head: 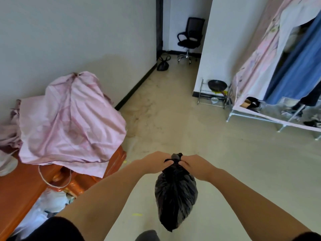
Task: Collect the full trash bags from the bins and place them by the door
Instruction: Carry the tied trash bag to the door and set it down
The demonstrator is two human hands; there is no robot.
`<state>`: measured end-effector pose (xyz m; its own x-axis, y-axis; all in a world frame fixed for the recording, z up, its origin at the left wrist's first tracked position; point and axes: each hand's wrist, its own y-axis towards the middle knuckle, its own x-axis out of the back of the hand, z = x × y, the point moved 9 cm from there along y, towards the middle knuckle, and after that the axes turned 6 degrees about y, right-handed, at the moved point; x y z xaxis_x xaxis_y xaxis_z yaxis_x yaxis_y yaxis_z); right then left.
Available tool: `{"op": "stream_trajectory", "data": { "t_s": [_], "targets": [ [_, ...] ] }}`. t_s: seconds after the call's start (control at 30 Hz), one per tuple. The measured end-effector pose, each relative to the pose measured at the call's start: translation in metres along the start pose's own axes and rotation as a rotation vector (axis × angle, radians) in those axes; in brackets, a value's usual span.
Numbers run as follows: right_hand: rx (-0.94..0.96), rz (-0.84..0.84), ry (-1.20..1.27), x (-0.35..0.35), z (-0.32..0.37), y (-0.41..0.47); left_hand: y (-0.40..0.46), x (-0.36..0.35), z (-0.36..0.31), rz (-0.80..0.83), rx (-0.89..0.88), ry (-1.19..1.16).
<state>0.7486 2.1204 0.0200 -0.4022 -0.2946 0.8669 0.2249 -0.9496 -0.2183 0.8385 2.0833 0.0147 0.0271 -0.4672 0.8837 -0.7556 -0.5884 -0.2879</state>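
**Both hands grip the neck of a full black bag**

A person looks down at their two bare arms reaching forward. The left hand (pixel 157 160) and right hand (pixel 192 165) meet at the twisted neck of a full black bag (pixel 175 197), fingers of each curled tight around the plastic, one on either side of the knot (pixel 177 156). The bag hangs near, above the pale floor (pixel 243 171).

Far ahead, a second bag (pixel 163 64) sits on the floor by a dark doorframe (pixel 159 26), with an office chair (pixel 190 38) beyond it. On the left, pink cloth (pixel 69 119) covers orange furniture (pixel 26 188); on the right stands a fabric wardrobe (pixel 278 58).

The knot looks unfinished. If it is left loose, the neck may slip open on the walk to the door and spill rubbish. The thin plastic could also tear under its load.
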Motion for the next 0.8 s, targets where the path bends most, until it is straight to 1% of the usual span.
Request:
{"op": "stream_trajectory", "data": {
  "t_s": [0.23, 0.37, 0.5, 0.6, 0.8],
  "targets": [
    [-0.082, -0.026, 0.054, 0.064, -0.09, 0.145, 0.159, 0.064, 0.072, 0.063, -0.042, 0.064],
    [-0.142, -0.062, 0.102, 0.113, -0.131, 0.234, 0.251, 0.122, 0.118, 0.092, -0.072, 0.096],
    [-0.177, -0.101, 0.138, 0.165, -0.17, 0.314, 0.336, 0.179, 0.155, 0.083, -0.112, 0.091],
    [-0.173, -0.078, 0.125, 0.195, -0.201, 0.371, 0.395, 0.206, 0.183, 0.078, -0.105, 0.098],
    [-0.101, -0.032, 0.065, 0.254, -0.262, 0.498, 0.525, 0.258, 0.251, 0.053, -0.045, 0.084]
  ]
}}
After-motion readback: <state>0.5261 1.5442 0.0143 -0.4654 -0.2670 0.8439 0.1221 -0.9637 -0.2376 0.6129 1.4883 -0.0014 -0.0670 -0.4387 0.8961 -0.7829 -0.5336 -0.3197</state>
